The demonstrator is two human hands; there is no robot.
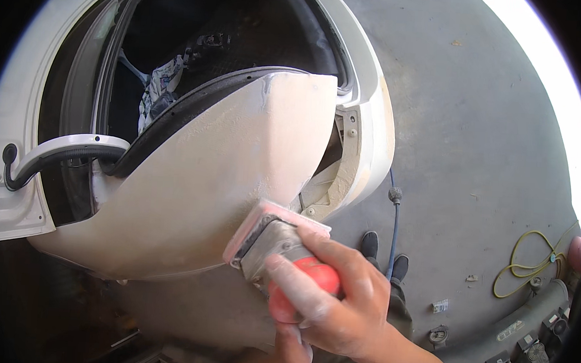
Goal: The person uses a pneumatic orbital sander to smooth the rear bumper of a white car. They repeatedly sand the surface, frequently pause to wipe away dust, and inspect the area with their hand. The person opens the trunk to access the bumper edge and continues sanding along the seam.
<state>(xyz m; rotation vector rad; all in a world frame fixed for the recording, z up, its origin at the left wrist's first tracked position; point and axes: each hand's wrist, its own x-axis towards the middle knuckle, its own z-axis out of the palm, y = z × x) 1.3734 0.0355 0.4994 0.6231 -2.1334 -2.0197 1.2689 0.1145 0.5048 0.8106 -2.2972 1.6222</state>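
Observation:
A power sander [298,268] with a red rounded body and a flat rectangular pad is in my right hand [356,305], whose fingers wrap over its top. The pad lies at the lower edge of a car's rear body panel [205,156]. This panel is pale beige and pinkish, with a dull, dusty surface. Close under the sander, my left hand [293,351] shows in part, its thumb against the red body; its other fingers are hidden behind my right hand. White dust coats both hands.
An open car door [14,131] stands at the left. Beyond the panel is the dark rear opening [247,26]. A blue hose [394,221] runs down beside my shoes [399,268]. A coiled yellow cable [525,266] and a long grey bumper-like part [493,347] lie at the right.

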